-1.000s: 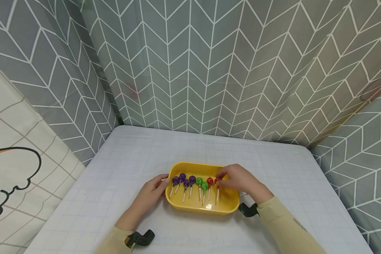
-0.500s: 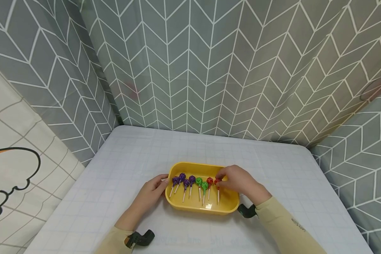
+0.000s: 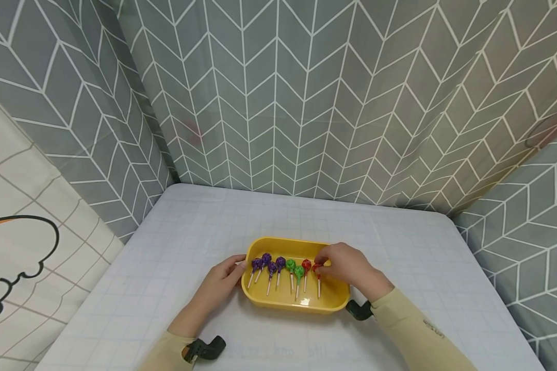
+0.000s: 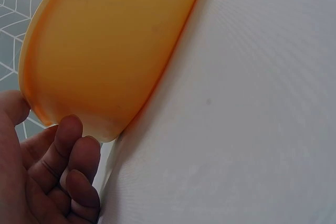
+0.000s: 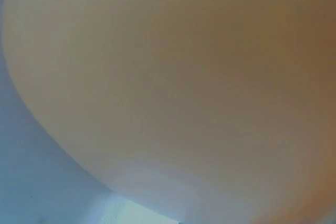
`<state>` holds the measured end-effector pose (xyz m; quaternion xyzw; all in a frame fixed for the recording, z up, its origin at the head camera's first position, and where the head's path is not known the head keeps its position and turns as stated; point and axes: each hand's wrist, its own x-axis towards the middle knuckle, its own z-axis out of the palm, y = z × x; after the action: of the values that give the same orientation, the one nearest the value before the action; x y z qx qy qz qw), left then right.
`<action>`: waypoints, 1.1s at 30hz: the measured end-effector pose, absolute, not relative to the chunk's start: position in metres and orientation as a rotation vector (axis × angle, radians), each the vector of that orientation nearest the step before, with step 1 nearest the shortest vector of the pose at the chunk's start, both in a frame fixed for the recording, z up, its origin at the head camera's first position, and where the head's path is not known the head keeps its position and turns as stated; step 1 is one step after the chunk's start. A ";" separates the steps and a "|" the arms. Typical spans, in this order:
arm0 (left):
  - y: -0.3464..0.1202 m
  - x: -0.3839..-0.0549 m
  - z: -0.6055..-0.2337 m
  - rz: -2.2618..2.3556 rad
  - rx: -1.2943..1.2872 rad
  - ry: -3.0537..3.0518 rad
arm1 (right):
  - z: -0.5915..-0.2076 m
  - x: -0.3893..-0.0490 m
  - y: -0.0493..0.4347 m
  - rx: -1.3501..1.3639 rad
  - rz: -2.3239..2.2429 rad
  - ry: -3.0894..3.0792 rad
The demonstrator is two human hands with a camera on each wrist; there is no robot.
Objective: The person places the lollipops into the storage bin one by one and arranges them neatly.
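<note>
A yellow tray (image 3: 288, 304) holds a row of lollipops. At its left lie several purple lollipops (image 3: 272, 267), then two green lollipops (image 3: 299, 271) and a red lollipop (image 3: 306, 265). My left hand (image 3: 220, 281) grips the tray's left end; in the left wrist view its thumb is at the rim and its fingers curl against the end wall (image 4: 105, 66). Over the tray's right side, my right hand (image 3: 350, 265) pinches the rightmost red lollipop (image 3: 316, 268) by its head, partly hidden by the fingers. That lollipop's white stick points toward me.
The tray stands on a table with a pale checked cloth (image 3: 204, 216). Grey patterned curtains (image 3: 288, 103) hang behind and at both sides. Black wrist mounts (image 3: 206, 348) sit on both wrists. The right wrist view is mostly filled by a blurred tray wall (image 5: 157, 77).
My right hand and forearm have shifted very slightly left, the fingers staying at the rightmost red lollipop. The left hand, tray and other lollipops are practically unmoved.
</note>
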<state>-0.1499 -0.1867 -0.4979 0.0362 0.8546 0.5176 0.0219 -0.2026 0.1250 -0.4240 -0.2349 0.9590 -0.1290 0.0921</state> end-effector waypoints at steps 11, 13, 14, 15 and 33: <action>-0.187 -0.150 -0.498 1.591 0.096 2.646 | -0.425 -0.202 0.123 -0.663 -0.314 2.882; -0.187 -0.150 -0.498 1.592 0.102 2.653 | -0.426 -0.201 0.123 -0.673 -0.294 2.890; -0.186 -0.150 -0.498 1.593 0.105 2.658 | -0.426 -0.201 0.123 -0.678 -0.287 2.894; -0.187 -0.149 -0.498 1.592 0.107 2.661 | -0.426 -0.200 0.122 -0.683 -0.280 2.897; -0.187 -0.148 -0.496 1.611 0.116 2.646 | -0.426 -0.198 0.122 -0.712 -0.264 2.906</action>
<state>-0.1485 -0.1866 -0.4961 0.0375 0.8534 0.5195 0.0208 -0.1983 0.1221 -0.4261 -0.2365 0.9652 -0.0875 0.0690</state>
